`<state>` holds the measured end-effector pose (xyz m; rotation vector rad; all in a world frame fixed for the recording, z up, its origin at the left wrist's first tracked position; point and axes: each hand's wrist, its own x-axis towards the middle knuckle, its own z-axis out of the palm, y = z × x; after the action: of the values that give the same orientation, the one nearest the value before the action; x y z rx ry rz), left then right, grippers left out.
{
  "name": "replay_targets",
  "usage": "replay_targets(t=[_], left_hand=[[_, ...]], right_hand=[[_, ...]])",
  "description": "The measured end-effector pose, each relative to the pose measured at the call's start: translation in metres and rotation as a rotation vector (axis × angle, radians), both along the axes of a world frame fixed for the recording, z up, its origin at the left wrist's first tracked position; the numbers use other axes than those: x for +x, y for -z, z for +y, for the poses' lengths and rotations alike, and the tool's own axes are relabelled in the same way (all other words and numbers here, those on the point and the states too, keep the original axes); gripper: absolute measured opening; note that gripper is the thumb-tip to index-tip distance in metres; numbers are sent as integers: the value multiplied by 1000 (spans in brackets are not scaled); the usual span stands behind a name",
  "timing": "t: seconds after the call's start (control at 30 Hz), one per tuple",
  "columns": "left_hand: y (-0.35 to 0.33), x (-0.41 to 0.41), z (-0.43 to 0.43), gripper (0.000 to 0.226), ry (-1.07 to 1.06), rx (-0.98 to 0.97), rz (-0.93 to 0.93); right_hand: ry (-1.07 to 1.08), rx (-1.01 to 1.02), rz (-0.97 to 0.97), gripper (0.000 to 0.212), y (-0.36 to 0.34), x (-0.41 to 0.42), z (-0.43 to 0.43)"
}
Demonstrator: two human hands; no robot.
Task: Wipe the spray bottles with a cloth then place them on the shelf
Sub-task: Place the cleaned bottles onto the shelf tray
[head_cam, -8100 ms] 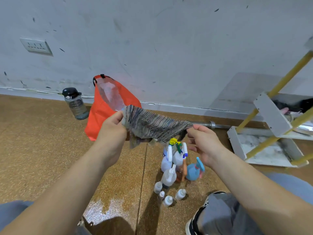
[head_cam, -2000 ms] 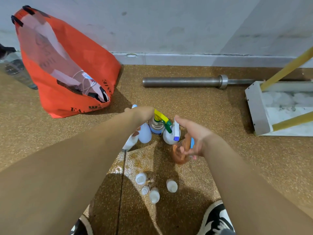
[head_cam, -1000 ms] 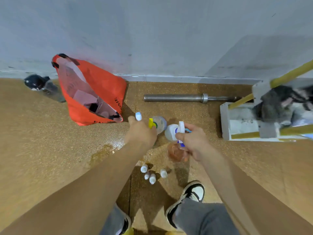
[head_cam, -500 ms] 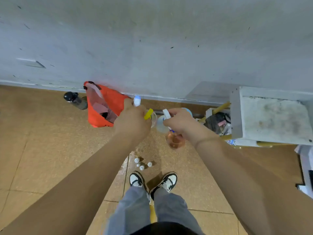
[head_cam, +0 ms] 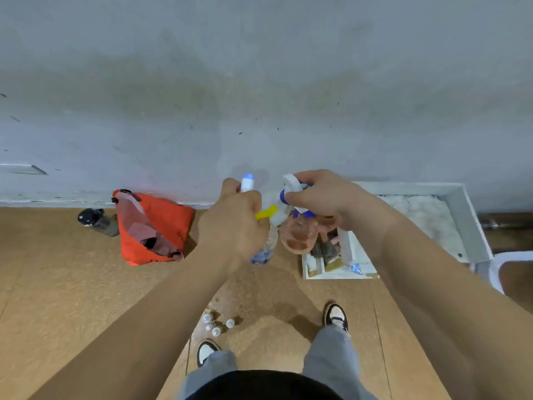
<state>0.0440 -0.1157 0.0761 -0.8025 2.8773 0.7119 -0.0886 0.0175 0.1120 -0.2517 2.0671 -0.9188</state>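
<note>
beneath gripping hands (head_cam: 233, 223), spray bottles (head_cam: 300, 238) mostly hidden, count unclear

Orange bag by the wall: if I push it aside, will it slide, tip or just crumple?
The orange bag looks like soft, creased fabric slumped on the floor, so it will probably crumple rather than slide as one piece. Its mouth gapes open with things showing inside, so a hard shove might spill them.

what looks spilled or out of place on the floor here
A darker, glossy patch on the brown floor, just ahead of the shoes, looks like spilled liquid, though that is not certain from above. A cluster of small white-capped bottles stands at its edge, in the walking path.
</note>
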Motion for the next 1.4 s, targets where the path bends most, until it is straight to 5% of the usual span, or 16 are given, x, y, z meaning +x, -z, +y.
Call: replay_targets(t=[0.37,0.7,1.0,1.4], left_hand=[[-44,-166,170,22,-152,120,62],[12,-260,284,24,-89,236,-57],[76,-282,295,17,-194,280,-123],[88,-271,262,36,-321,286,-139]], right_hand=[[93,-24,-132,28,-10,-157,177],[378,7,-199,26,54,-224,284],[428,-25,-262,27,98,-252,285],[297,59,-316,21,115,-262,241]])
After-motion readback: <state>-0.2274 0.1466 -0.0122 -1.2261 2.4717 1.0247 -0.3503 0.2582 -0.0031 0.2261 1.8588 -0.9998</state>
